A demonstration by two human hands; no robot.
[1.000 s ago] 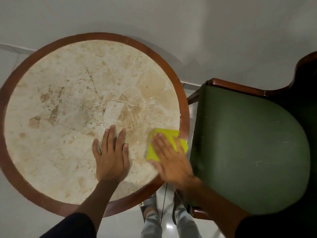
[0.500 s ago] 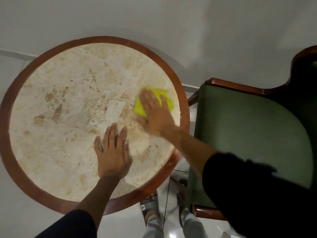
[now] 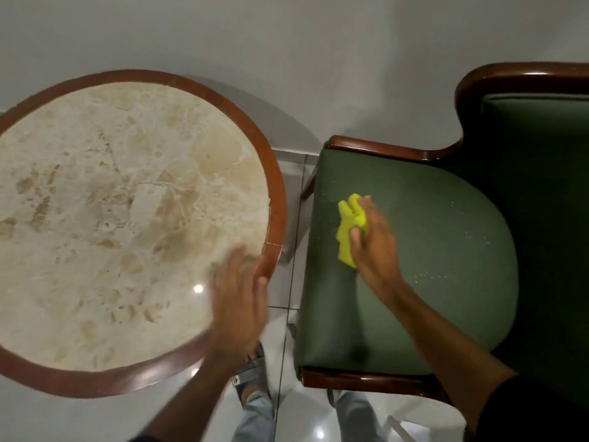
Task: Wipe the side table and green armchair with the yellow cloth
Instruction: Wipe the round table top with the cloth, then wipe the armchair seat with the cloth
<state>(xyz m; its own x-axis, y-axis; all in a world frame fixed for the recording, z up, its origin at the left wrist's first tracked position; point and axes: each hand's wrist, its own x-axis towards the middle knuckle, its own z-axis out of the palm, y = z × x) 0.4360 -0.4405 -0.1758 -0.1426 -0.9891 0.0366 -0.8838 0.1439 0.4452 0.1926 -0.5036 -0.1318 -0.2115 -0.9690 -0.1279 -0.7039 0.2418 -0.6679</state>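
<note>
The round side table (image 3: 274,173), beige marble with a brown wooden rim, fills the left of the head view. The green armchair (image 3: 446,250) with dark wood trim stands to its right. My right hand (image 3: 376,240) presses the crumpled yellow cloth (image 3: 349,228) onto the left part of the green seat; the cloth sticks out past my fingers to the left. My left hand (image 3: 239,301) is blurred, flat with fingers apart, over the table's right front edge, holding nothing.
A narrow gap of white tiled floor (image 3: 293,282) separates the table and the chair. My feet and jeans (image 3: 255,406) show below it. A plain grey wall (image 3: 287,43) runs behind both. Pale specks dot the seat on its right side (image 3: 424,274).
My right hand has carried the yellow cloth off the table top and onto the armchair seat. My left hand slid right, from the table's middle to its right edge. The view shifted right.
</note>
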